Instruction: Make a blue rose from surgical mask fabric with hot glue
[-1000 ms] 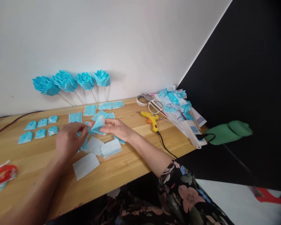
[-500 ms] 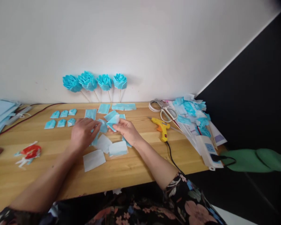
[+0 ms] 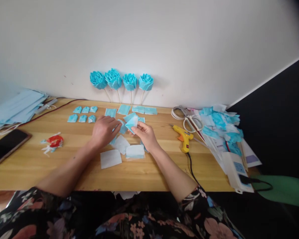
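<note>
My right hand [image 3: 145, 133] pinches a folded blue-and-white mask-fabric piece [image 3: 131, 124] between thumb and fingers, just above the table. To its left is my left hand [image 3: 105, 130], its fingers curled together and apart from the folded piece; whatever they might grip is hidden. Around and beneath both hands lie cut fabric pieces: a white rectangle [image 3: 111, 159] nearest me, another pale rectangle [image 3: 135, 151], a white square [image 3: 121, 144] set at an angle, and blue pieces [image 3: 111, 113] in a row behind. Several small folded blue petals [image 3: 82, 119] sit in two rows left of my left hand.
Several blue fabric roses [image 3: 130, 82] on sticks lean against the wall. A yellow glue gun [image 3: 183, 136], scissors [image 3: 192, 123], tape roll [image 3: 177, 113], fabric scraps [image 3: 211, 122] and power strip [image 3: 235, 171] are right. Leftward are a phone [image 3: 8, 146], red bundle [image 3: 55, 141] and masks [image 3: 17, 106].
The view has swung left, so everything appears farther right and more of the phone and masks shows. My right hand keeps the folded piece; both hands stay almost where they were over the table.
</note>
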Motion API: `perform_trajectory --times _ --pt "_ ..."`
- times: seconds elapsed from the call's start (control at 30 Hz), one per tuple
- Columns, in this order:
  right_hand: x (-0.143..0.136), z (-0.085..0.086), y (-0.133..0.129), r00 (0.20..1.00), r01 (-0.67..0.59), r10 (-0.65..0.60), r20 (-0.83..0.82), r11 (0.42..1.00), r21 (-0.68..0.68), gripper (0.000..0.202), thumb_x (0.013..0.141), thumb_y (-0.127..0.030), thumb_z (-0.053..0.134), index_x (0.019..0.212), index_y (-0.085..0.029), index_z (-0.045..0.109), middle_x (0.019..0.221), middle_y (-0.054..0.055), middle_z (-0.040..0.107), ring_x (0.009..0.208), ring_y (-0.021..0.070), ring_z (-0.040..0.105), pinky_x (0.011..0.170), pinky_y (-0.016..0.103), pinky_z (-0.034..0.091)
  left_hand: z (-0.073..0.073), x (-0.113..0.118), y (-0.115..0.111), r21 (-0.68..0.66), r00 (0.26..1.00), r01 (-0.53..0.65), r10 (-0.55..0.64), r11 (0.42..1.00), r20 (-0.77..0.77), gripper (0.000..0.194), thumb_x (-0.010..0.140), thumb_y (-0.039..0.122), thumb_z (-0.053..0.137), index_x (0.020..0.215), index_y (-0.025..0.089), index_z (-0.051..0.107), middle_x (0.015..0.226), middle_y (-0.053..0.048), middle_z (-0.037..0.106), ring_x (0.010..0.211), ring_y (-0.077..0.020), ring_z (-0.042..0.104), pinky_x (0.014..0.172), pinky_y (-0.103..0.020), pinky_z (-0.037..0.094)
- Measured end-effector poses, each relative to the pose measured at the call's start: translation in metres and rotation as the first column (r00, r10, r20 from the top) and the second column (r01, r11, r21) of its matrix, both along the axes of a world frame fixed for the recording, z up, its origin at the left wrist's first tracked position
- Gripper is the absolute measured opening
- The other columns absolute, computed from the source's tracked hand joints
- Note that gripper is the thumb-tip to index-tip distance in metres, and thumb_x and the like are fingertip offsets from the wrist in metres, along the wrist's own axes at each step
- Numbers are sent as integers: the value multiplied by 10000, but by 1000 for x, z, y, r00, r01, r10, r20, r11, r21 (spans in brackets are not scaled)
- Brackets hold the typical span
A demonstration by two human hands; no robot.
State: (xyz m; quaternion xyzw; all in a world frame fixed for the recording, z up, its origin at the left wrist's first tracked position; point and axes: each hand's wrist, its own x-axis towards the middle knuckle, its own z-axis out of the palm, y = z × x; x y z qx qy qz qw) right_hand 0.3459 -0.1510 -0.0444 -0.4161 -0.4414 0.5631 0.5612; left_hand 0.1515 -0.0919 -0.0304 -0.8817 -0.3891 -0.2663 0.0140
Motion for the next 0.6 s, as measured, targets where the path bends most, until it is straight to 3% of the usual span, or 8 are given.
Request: perform_trajectory --times 0.17,0.37,0.43,0.5,0.6 --pt "-2 0 1 1000 -16 16 5 998 65 339 763 -385 764 1049 -219 691 844 -1 736 717 145 655 693 282 534 1 1 -3 -2 1000 20 -20 1000 11 351 961 291 457 740 191 711 675 -81 658 683 -220 564 691 -364 358" --pt "1 -2 5 994 6 -21 110 991 134 357 776 -416 747 1071 -225 684 838 2 733 714 158 670 725 304 549 -1 0 3 29 999 11 -13 1000 53 328 966 291 473 796 175 728 679 -71 659 694 -206 572 701 -347 367" --pt "1 -4 5 989 3 -25 144 989 149 351 790 -421 734 1079 -227 685 864 7 739 745 165 679 737 306 547 10 -3 -1 69 997 -22 17 997 74 330 971 291 480 793 172 730 663 -63 652 686 -199 576 702 -342 378" --pt "0 -6 5 987 -4 -21 158 988 156 353 794 -431 728 1077 -224 686 855 5 737 757 168 681 741 307 545 31 -9 -19 112 990 -43 27 993 138 324 977 288 489 795 177 732 656 -54 651 679 -194 581 704 -341 393" --pt "-2 -5 5 989 -8 -14 146 988 151 372 775 -430 743 1073 -215 686 826 -2 731 732 161 674 730 304 541 68 -26 -75 106 962 41 -68 993 265 215 960 258 545 884 177 729 753 -59 698 742 -187 625 734 -324 443"
